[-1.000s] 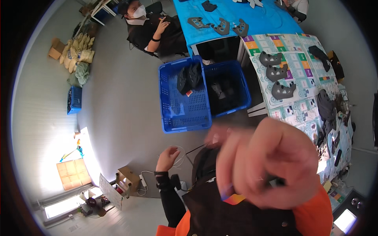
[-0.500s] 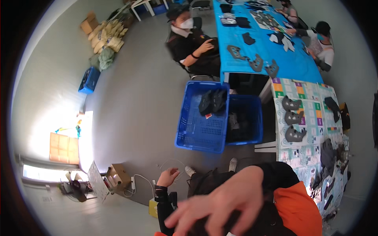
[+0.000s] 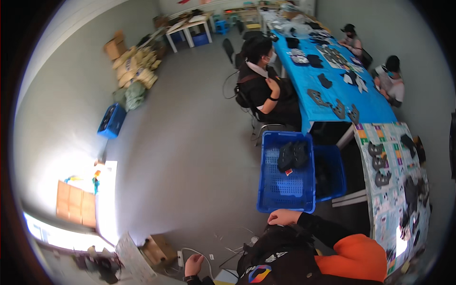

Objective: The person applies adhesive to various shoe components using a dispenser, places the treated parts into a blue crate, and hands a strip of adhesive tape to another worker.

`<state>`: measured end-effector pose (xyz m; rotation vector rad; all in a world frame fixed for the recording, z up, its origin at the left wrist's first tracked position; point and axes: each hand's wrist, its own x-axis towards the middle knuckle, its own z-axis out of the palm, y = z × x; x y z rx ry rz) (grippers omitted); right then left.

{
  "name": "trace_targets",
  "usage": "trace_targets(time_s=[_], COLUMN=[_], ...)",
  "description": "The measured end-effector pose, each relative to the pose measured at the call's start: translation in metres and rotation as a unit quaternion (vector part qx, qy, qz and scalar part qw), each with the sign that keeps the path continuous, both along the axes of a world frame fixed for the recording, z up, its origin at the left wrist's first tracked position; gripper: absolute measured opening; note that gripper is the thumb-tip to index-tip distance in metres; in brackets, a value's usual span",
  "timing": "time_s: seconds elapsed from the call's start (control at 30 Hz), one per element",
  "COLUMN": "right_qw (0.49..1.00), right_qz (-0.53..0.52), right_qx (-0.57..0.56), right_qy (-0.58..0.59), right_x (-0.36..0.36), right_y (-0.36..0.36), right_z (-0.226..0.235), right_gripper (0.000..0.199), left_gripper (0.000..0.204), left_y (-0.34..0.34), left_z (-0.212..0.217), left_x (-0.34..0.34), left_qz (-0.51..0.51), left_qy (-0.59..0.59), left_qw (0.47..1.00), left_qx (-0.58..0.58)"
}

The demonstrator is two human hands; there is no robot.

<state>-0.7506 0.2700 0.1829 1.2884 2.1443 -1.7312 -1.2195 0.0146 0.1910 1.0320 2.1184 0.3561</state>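
Note:
My right hand [image 3: 284, 217] is over my dark clothing, just short of the blue plastic crate [image 3: 262, 190]. Its fingers are curled down and pressed together; what they hold, if anything, is hidden. Low in the view, my left hand [image 3: 194, 264] hangs off to the left beside the cable on the floor, fingers loosely bent and apart, with nothing in it. Two dark padded pieces [image 3: 293, 156] lie in the crate's far half, with a small red and white tag [image 3: 289, 172] at their near end.
A second blue crate [image 3: 343, 183] stands right of the first, partly under the tables. Grey cut-out pieces [image 3: 379, 163] lie on the patterned table [image 3: 365, 142]. Beyond, a person [image 3: 261, 80] sits at the blue-covered table [image 3: 308, 111]; others work across it. A cardboard box [image 3: 159, 251] sits lower left.
The view has swung, showing more of the room's far end. My right hand has moved from close in front of the camera toward the crate. The seated person has turned toward the blue table.

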Motion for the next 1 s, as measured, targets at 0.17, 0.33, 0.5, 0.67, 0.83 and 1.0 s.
trace_targets(time_s=[0.17, 0.33, 0.5, 0.67, 0.83, 1.0], right_qw=[0.980, 0.938, 0.913, 0.917, 0.955, 0.927], right_qz=[-0.154, -0.270, -0.293, -0.308, -0.226, -0.319], right_qx=[-0.110, -0.146, -0.245, -0.166, -0.054, -0.075], right_qy=[0.062, 0.159, 0.144, 0.193, 0.184, 0.182], right_x=[-0.095, -0.181, -0.295, -0.394, -0.483, -0.538], right_y=[0.057, 0.144, 0.276, 0.439, 0.593, 0.746], right_z=[0.003, -0.009, -0.009, 0.016, 0.038, -0.005], right_gripper=[0.025, 0.022, 0.022, 0.021, 0.022, 0.023], left_gripper=[0.038, 0.035, 0.038, 0.039, 0.039, 0.039], left_y=[0.104, 0.265, 0.332, 0.411, 0.543, 0.725], left_z=[0.000, -0.021, -0.102, -0.129, -0.139, -0.152], left_x=[-0.117, -0.193, -0.319, -0.385, -0.451, -0.539], left_qz=[-0.008, -0.085, 0.019, 0.074, 0.084, 0.048], left_qy=[-0.040, -0.087, -0.200, -0.150, -0.156, -0.164], left_qw=[0.997, 0.990, 0.980, 0.971, 0.967, 0.970], left_qx=[0.062, 0.076, -0.003, -0.172, -0.185, -0.170])
